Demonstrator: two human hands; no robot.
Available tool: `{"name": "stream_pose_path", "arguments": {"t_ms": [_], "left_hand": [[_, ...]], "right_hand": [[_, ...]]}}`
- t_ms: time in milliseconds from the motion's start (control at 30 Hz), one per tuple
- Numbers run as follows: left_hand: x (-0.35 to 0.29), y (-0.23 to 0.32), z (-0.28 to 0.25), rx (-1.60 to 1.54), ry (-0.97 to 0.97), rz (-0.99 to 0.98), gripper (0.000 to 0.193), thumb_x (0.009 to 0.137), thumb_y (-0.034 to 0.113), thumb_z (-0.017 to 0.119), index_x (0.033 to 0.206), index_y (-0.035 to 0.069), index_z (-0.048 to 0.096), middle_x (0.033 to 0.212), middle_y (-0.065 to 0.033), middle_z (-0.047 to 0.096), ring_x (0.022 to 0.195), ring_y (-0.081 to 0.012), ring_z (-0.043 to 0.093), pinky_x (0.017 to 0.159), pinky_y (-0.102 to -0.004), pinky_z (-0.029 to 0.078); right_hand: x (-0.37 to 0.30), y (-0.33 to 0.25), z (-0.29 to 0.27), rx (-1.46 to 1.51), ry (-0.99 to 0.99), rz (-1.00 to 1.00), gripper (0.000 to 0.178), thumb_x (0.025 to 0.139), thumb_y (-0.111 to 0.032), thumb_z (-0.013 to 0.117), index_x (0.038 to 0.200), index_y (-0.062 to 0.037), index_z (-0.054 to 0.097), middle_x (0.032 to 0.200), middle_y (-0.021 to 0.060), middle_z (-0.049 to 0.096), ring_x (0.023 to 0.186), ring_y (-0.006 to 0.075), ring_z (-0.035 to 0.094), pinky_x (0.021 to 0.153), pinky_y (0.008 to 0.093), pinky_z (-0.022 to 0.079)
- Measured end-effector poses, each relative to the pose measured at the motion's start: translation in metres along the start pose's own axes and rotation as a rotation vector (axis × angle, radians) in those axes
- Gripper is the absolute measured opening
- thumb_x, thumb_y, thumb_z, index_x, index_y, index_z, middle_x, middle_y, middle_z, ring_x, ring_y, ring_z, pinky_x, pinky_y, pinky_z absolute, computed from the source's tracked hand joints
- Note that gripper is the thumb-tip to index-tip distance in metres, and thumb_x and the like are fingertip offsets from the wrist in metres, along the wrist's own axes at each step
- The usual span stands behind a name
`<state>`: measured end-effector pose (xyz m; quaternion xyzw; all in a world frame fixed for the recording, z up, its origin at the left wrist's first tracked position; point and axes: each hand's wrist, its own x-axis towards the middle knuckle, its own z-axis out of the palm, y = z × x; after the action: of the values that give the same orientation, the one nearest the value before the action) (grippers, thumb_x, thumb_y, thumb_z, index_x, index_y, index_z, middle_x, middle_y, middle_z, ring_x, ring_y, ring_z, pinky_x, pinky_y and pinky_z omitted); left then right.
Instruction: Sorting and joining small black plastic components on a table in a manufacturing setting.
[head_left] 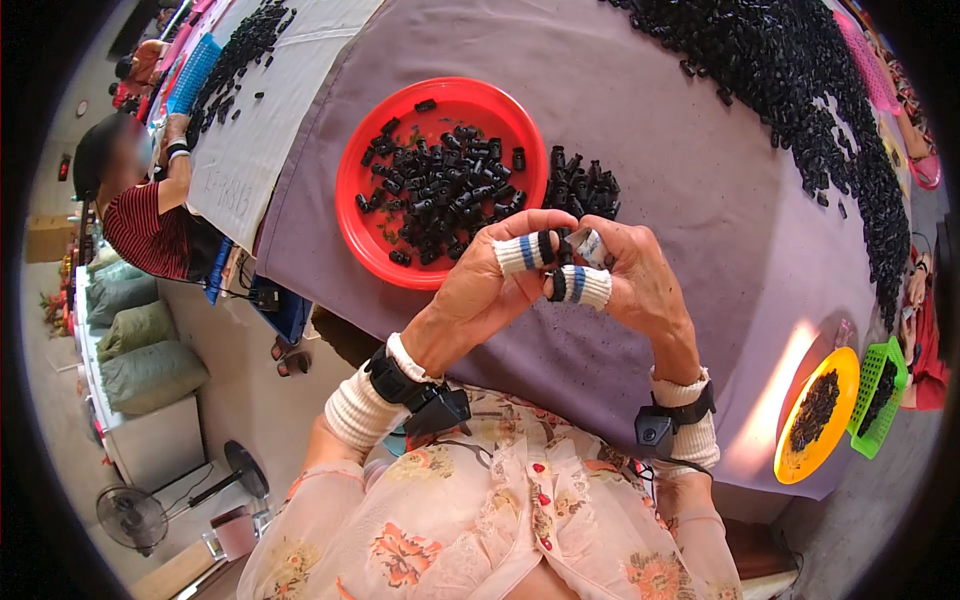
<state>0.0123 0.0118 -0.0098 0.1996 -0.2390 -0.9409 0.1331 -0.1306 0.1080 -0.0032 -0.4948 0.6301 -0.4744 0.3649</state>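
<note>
My left hand (475, 292) and my right hand (648, 268) meet over the near part of the cloth-covered table. Their fingertips pinch a small black plastic part (566, 246), mostly hidden between them. Knitted white finger sleeves with blue and black bands cover some of the fingers. Just beyond the left hand stands a red round tray (357, 235), holding a heap of short black cylindrical plastic parts (445, 180). A small pile of longer black parts (585, 190) lies against the tray's right side, right behind my fingertips.
A huge spread of black parts (770, 70) covers the far right of the table (640, 130). A yellow tray (790, 462) and a green basket (893, 355) hold more at the right edge. A person (150, 225) in a striped shirt works at left, beside a blue basket (195, 75).
</note>
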Motion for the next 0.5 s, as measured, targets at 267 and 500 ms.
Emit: {"name": "stream_pose_path", "arguments": {"t_ms": [267, 500], "left_hand": [[-0.0002, 0.0004, 0.0031, -0.041, 0.012, -0.015, 0.025, 0.086, 0.011, 0.056, 0.108, 0.0, 0.055, 0.095, -0.0064, 0.061, 0.083, -0.0113, 0.059, 0.067, -0.0224, 0.05], [-0.0019, 0.0047, 0.0037, 0.079, 0.003, 0.006, 0.022, 0.086, 0.011, 0.058, 0.105, 0.0, 0.056, 0.091, -0.007, 0.062, 0.079, -0.011, 0.06, 0.068, -0.0248, 0.05]], "right_hand": [[-0.0023, -0.0031, 0.0012, 0.058, 0.009, -0.008, 0.036, 0.068, -0.03, 0.072, 0.069, -0.0008, 0.051, 0.053, 0.0074, 0.044, 0.049, 0.014, 0.038, 0.046, 0.0292, 0.036], [-0.0003, -0.003, -0.0062, -0.069, 0.044, -0.016, 0.043, 0.066, -0.035, 0.073, 0.069, 0.0009, 0.049, 0.053, 0.0109, 0.046, 0.047, 0.0162, 0.039, 0.045, 0.0311, 0.036]]}}
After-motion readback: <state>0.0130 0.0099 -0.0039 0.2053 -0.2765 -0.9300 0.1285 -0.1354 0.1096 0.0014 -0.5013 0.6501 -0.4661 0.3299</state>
